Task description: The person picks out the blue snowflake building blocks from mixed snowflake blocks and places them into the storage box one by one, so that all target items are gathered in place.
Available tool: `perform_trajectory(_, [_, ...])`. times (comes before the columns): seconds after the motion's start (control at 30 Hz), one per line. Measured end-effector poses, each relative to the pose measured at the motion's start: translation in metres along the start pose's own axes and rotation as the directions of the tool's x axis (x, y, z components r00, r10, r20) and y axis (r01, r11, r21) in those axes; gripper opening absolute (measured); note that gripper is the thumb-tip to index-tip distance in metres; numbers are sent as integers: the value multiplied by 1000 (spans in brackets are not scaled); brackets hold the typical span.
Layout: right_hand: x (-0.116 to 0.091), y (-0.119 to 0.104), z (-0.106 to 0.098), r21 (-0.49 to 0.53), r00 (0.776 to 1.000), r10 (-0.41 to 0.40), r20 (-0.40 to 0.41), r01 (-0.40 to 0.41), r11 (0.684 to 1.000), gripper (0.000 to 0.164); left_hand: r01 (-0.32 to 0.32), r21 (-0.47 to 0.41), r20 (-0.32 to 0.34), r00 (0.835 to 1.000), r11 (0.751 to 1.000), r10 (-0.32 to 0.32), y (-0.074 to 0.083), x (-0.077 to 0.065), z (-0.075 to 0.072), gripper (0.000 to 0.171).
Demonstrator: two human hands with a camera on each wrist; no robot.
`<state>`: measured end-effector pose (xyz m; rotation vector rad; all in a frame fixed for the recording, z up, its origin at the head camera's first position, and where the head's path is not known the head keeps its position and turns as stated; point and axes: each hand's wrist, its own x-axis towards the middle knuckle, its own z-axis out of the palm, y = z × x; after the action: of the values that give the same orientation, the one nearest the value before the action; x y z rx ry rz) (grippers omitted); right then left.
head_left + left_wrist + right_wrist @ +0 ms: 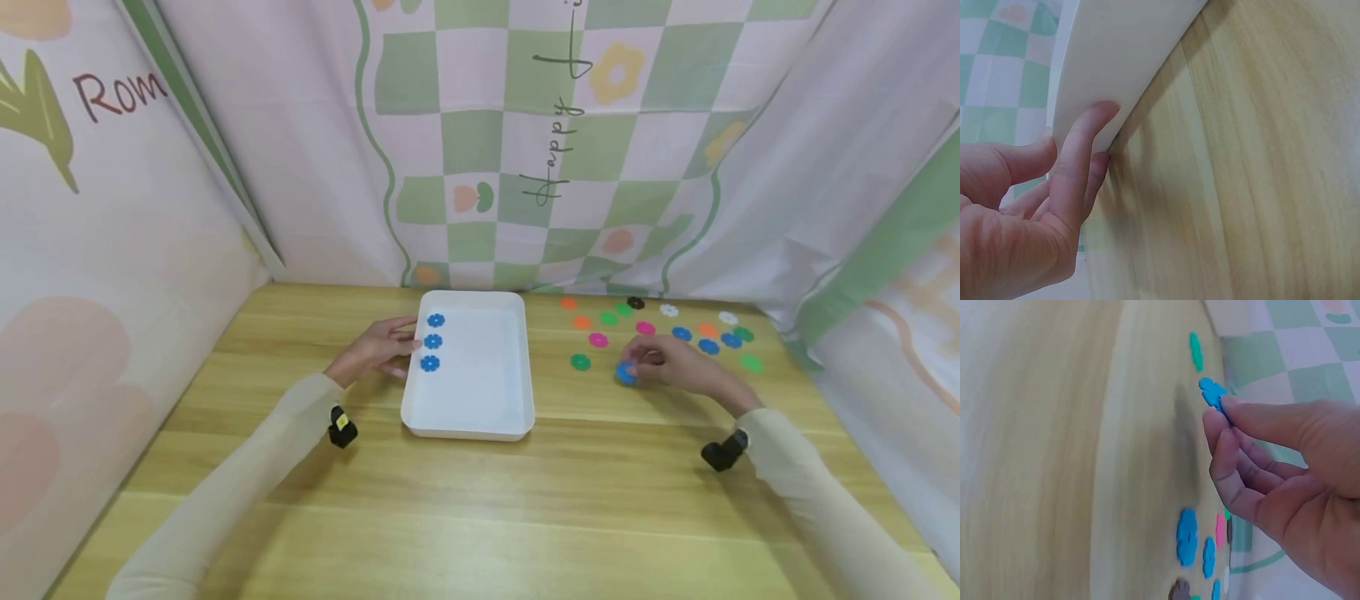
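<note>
My right hand (671, 362) pinches a blue flower-shaped plastic disc (1212, 393) between thumb and fingertips, raised above the table at the left side of the loose discs. Its shadow falls on the wood in the right wrist view. My left hand (378, 346) is at the left side of a white rectangular tray (472, 421). In the left wrist view, its fairly straight fingers (1072, 162) touch the tray's outer wall and reach its rim. Inside the tray, three blue discs (432, 342) lie in a column along the left wall.
Loose discs lie scattered on the wooden table (480, 508) right of the tray, including a dark green disc (581, 362), a pink disc (597, 340), an orange disc (582, 322), a white disc (728, 318) and a blue disc (708, 347). Printed curtains (480, 142) hang around the table.
</note>
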<state>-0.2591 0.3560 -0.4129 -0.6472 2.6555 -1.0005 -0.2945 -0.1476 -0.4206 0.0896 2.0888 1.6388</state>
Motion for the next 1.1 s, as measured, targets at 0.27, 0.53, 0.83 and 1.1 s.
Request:
perform_trajectory(0.27, [12,-13,2,174,1000,15,-24,-11,985,26,3,-8,1,1000,1000,-3,-1,1,0,68])
perform_trajectory(0.53, [29,-36,11,258,998,34,-47,-21,966,35,11,-11,-2,1000,1000,-11,0,0,0,68])
perform_trajectory(0.83, [54,-71,32,464,991,128,-44,-93,881,39,11,2,-7,1000,1000,-11,1,-1,2,68])
perform_trajectory(1.1, [80,-100,55,554,986,164,13,-144,820,39,11,14,-15,1000,1000,-11,2,-2,2,67])
